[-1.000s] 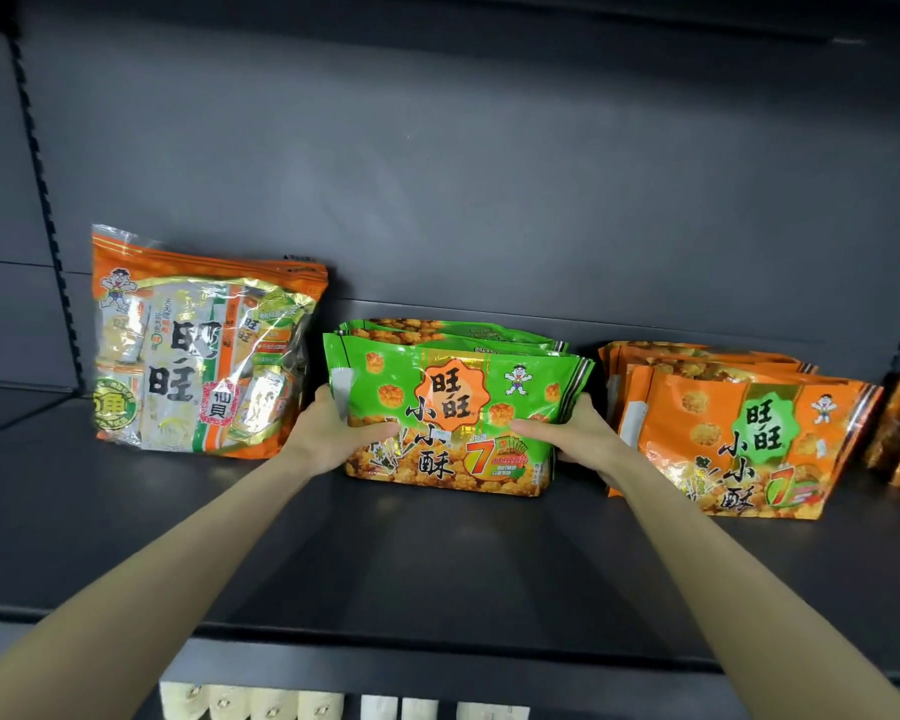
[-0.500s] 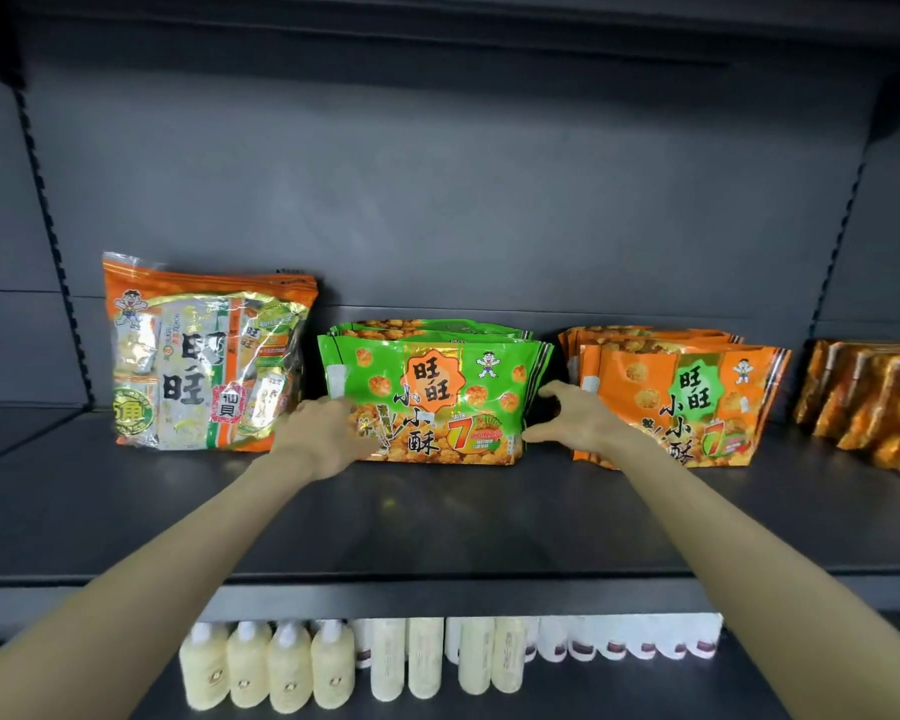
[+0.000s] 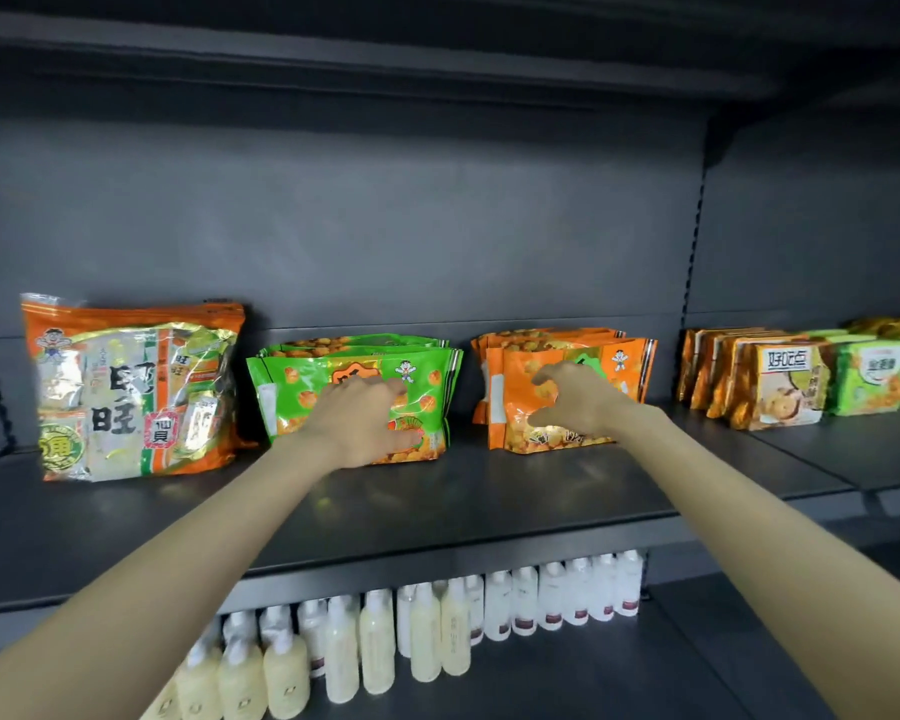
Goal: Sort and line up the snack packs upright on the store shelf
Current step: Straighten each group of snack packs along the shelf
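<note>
A row of green snack packs stands upright at the middle of the dark shelf. My left hand lies over the front pack's face with its fingers spread and loosely bent. Just to the right stands a row of orange snack packs. My right hand hovers in front of the first orange pack, fingers and thumb curved apart like a claw, holding nothing. A large orange and silver bag stands upright at the left.
Further right on the shelf stand several orange biscuit packs and a green pack. White and pale yellow bottles fill the shelf below. A shelf overhead bounds the space above.
My left hand has slid from the green pack's left edge onto its front. My right hand has left the green pack's right edge and moved over to the orange packs.
</note>
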`<action>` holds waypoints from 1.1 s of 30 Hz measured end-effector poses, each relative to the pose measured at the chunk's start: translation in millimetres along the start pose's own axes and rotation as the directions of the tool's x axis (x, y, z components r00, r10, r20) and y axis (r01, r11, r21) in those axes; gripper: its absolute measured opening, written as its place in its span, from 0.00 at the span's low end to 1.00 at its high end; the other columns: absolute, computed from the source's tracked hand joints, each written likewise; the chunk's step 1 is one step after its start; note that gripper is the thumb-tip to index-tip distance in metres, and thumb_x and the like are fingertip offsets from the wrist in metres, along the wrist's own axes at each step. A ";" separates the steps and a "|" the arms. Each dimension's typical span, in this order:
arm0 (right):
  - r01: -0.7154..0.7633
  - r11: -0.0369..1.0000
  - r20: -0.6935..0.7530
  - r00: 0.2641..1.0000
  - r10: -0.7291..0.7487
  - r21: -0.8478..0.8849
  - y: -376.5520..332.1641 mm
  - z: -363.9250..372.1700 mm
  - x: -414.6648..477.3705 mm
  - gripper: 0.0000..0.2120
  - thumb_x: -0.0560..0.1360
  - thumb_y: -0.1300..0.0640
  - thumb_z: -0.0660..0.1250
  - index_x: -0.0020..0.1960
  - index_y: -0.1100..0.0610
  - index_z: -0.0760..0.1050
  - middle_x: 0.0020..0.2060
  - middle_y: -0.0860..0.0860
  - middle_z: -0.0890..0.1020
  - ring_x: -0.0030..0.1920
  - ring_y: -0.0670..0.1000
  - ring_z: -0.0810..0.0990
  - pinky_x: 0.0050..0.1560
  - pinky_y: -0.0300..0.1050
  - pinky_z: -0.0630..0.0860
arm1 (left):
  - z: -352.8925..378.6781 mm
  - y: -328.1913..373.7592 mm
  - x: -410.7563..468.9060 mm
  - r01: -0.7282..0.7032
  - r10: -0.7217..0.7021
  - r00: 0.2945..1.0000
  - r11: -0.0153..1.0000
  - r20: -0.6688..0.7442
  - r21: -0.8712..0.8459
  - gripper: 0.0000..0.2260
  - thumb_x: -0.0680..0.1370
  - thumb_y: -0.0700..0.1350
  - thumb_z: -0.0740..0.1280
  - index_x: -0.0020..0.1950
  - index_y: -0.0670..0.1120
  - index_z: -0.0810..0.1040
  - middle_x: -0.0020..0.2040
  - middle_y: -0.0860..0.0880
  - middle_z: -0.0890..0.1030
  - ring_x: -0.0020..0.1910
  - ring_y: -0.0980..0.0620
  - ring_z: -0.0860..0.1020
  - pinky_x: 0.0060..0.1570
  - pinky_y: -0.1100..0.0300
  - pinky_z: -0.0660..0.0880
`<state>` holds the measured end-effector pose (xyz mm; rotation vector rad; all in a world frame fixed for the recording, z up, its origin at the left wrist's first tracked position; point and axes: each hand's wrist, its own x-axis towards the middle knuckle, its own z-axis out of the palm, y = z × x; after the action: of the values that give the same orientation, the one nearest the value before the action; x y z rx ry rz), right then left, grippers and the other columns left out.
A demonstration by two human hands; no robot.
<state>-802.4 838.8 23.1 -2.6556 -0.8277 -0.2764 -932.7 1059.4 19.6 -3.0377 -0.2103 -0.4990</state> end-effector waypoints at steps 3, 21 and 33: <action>-0.011 1.000 -0.027 1.000 0.010 -0.014 21.2 -19.3 -9.6 0.29 0.72 0.53 0.72 0.69 0.59 0.67 0.69 0.56 0.70 0.65 0.57 0.71 0.60 0.48 0.71 | -8.8 28.1 6.0 -0.038 0.038 0.999 0.999 -0.023 0.008 0.29 0.74 0.59 0.65 0.71 0.48 0.66 0.66 0.45 0.74 0.66 0.42 0.70 0.62 0.49 0.68; -0.007 0.997 -0.074 0.997 0.001 -0.076 253.6 -119.7 -81.9 0.27 0.72 0.51 0.71 0.68 0.58 0.69 0.64 0.56 0.74 0.62 0.57 0.73 0.57 0.46 0.71 | 5.6 296.0 55.0 -0.097 0.094 0.995 0.992 -0.045 -0.083 0.28 0.75 0.60 0.64 0.72 0.48 0.65 0.69 0.45 0.72 0.67 0.43 0.68 0.63 0.49 0.67; -0.069 0.997 -0.109 0.992 0.066 -0.020 371.7 -132.2 -52.6 0.27 0.71 0.52 0.72 0.67 0.56 0.70 0.68 0.54 0.72 0.65 0.56 0.72 0.59 0.46 0.71 | 36.8 383.6 134.4 -0.145 0.137 0.989 0.978 -0.062 -0.148 0.29 0.75 0.58 0.66 0.72 0.48 0.64 0.67 0.46 0.73 0.66 0.45 0.70 0.61 0.51 0.69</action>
<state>-640.5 475.3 31.3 -2.6576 -0.7037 -0.4112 -740.1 699.7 15.3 -3.1514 0.0485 -0.6079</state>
